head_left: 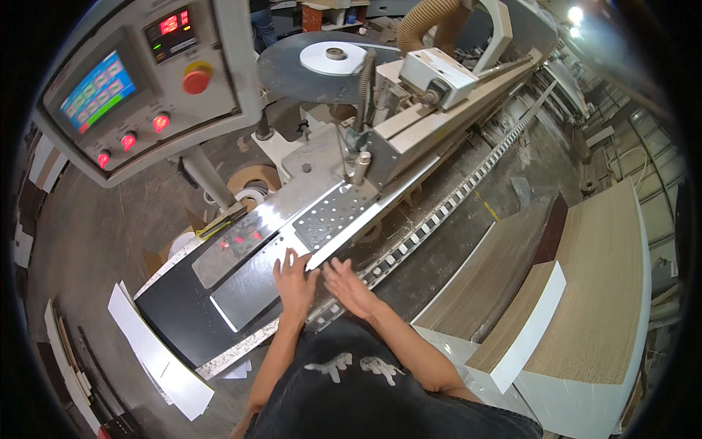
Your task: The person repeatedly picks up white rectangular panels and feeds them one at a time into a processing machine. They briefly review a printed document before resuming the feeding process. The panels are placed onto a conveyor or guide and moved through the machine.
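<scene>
Beige machine (420, 135) extended across upper centre, wood-grain boards (596, 293) stacked at lower right, black counter (179, 314) set left of centre, grey-white panel (252, 285) laid on it, left hand (295, 284) spread on panel's edge, right hand (351, 287) held unclenched just beside.

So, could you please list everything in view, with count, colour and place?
Control panel: one, grey, upper left
Screen: one, multicoloured, on panel
Stop button: one, red, on panel
Knobs: three, glowing red, below screen
Tape roll: one, white, top centre
Hose: one, tan, top
Board: one, grey with white edge, by left hand
Roller track: one, black and white, centre to upper right
Wood-grain boards: several, brown, right
Sheets: several, white, lower left
Shirt: one, black, bottom centre
Left hand: one, bare, at board
Right hand: one, bare, beside left hand
</scene>
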